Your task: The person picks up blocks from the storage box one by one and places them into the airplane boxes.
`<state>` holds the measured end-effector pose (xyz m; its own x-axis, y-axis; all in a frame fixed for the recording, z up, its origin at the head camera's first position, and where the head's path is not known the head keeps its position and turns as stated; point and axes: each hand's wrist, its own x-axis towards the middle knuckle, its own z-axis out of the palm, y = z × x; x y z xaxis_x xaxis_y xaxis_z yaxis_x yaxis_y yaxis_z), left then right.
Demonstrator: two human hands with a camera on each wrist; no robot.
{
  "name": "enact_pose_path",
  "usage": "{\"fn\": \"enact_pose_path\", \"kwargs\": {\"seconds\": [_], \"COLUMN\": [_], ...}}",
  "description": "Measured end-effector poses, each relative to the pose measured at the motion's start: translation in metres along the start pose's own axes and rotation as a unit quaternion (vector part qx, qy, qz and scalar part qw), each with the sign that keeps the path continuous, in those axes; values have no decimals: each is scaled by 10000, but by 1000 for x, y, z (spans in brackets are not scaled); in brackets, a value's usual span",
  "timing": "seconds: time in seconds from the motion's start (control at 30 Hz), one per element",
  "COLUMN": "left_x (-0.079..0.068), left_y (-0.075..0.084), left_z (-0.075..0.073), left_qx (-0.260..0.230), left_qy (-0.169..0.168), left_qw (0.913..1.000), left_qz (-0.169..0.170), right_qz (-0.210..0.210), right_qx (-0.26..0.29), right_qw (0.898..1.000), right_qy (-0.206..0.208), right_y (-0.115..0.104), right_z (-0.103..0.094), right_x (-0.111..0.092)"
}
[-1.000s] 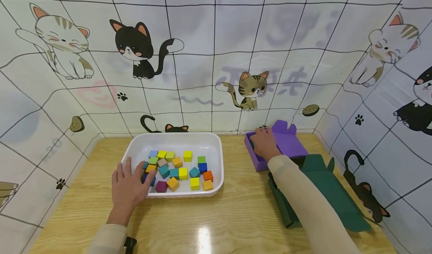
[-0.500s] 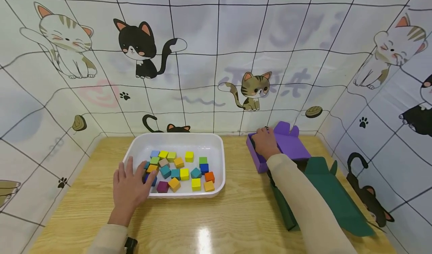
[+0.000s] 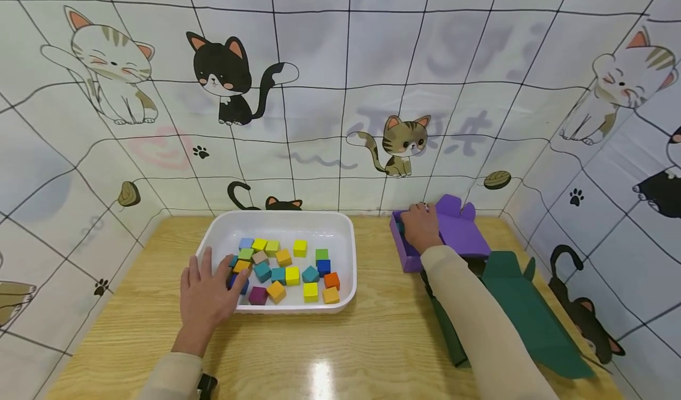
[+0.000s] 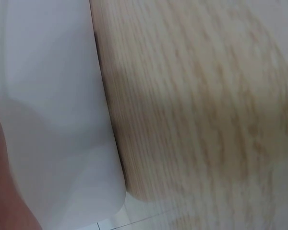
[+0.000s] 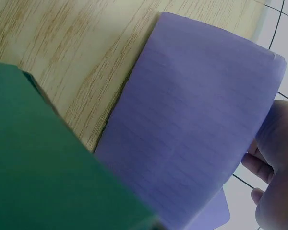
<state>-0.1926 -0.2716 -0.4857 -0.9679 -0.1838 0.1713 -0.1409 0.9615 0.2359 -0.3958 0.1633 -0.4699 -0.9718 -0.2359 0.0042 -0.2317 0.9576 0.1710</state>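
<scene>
My left hand [image 3: 207, 293] rests over the left front rim of a white tray [image 3: 343, 282], fingers spread and loosely bent. Its thumb and index finger lie beside several small coloured cubes, among them a dark blue cube [image 3: 243, 286]. My right hand [image 3: 422, 225] reaches into the far end of a shallow purple box [image 3: 405, 258], fingers curled down. It pinches a teal block [image 3: 400, 228], of which only a sliver shows beside the thumb. In the right wrist view the purple box [image 5: 192, 110] stands before the curled fingers [image 5: 259, 168].
A purple lid flap [image 3: 461, 234] folds out to the right of the box. Closer to me stands an open green box [image 3: 449, 335], its lid [image 3: 537, 323] spread right, partly under the right sleeve [image 3: 479, 305]. A cat-patterned cloth [image 3: 319, 122] hangs behind the wooden table [image 3: 298, 353].
The whole head view has shifted slightly to the right and down. Both hands stay in the same places relative to the tray and the purple box.
</scene>
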Motion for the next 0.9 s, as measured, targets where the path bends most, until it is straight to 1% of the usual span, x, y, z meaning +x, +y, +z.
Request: {"fn": "enact_pose_path", "kwargs": {"seconds": [0.17,0.3,0.4,0.53,0.73,0.8,0.9], "left_x": [-1,-2,-1,0,0,0,-1], "left_y": [1,1,1,2,3,3,4], "left_z": [0,1,0,-2,-1,-1,-2], "left_qx": [11,22,9,-13,-53,-69,-65], "left_qy": [19,4,-3,-7,-70,-84,-112], "left_qw": [10000,10000,10000,10000,10000,9999,9999], "left_qz": [-7,-20,-26,-30,-43,-52,-52], "right_qz": [21,-57,-145,-266,-468,-514,-590], "right_qx": [62,133,246,362,452,529,576], "right_qw": [10000,9997,9988,9973,9913,9898,9895], "right_qy": [-10,189,395,573,1144,1223,1189], "right_y": [1,1,-2,-9,-18,-20,-25], "right_z": [0,-8,-19,-36,-61,-68,-78], "right_x": [-2,-7,-11,-19,-29,-32,-35]}}
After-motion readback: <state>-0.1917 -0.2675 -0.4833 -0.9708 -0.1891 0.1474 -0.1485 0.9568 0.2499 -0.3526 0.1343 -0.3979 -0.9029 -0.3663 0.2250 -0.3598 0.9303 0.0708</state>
